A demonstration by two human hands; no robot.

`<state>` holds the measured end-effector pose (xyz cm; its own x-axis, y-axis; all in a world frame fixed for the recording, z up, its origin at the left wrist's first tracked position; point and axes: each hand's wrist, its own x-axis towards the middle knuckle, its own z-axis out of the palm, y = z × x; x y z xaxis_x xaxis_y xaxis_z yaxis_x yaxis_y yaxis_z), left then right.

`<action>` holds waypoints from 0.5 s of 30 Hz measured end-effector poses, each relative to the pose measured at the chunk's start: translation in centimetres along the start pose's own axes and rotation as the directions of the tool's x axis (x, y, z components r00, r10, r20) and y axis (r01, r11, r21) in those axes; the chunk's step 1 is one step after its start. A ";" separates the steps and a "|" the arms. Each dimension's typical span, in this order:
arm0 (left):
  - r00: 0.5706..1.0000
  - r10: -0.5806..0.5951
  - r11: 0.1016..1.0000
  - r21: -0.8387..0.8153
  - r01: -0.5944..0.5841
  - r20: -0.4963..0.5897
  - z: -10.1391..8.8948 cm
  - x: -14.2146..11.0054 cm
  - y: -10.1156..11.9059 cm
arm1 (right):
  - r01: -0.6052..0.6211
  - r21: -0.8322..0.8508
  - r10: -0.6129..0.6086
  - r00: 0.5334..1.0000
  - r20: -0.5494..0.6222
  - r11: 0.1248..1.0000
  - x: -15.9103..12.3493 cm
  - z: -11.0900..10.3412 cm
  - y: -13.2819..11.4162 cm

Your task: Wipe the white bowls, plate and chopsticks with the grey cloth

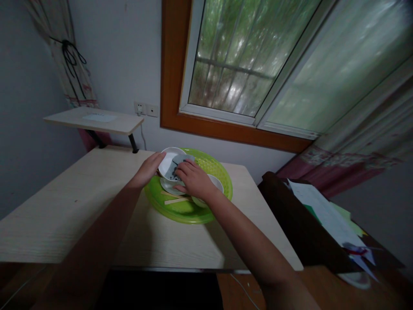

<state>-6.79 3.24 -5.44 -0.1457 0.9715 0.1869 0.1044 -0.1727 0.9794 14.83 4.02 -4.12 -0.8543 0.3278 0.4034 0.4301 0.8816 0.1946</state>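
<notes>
A round green plastic basket (222,174) sits on the light wooden table (80,206). Inside it a white bowl (169,161) is tipped up on its side. My left hand (147,169) holds that bowl by its left rim. My right hand (193,181) presses a grey cloth (180,162) into the bowl's inside, fingers closed on it. A second white bowl (215,181) lies under my right wrist. Wooden chopsticks (176,199) lie on the basket's floor in front of the bowls.
A small raised shelf (97,119) stands at the table's back left, below a tied curtain (72,56). A window (258,64) is behind the table. A dark stand with papers (322,215) sits to the right, close to the table's edge.
</notes>
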 end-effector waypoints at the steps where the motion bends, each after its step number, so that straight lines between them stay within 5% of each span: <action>1: 1.000 0.006 1.000 0.011 -0.006 -0.003 0.0 -0.1 0.0 | 0.004 0.008 -0.004 1.000 0.013 1.000 -0.1 0.3 0.2; 9: 1.000 0.014 0.993 0.118 -0.012 -0.021 0.2 -0.2 0.1 | -0.157 -0.059 0.160 0.986 0.040 0.986 -0.2 1.8 -0.3; 15: 0.998 0.040 0.965 0.262 -0.028 -0.040 0.1 0.3 -0.4 | -0.137 0.011 0.132 0.974 0.184 0.991 0.2 1.1 -1.3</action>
<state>-6.74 3.58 -5.79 -0.1808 0.9566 0.2287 0.3630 -0.1512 0.9195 13.79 3.35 -5.23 -0.8289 0.4984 0.2541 0.5396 0.8321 0.1282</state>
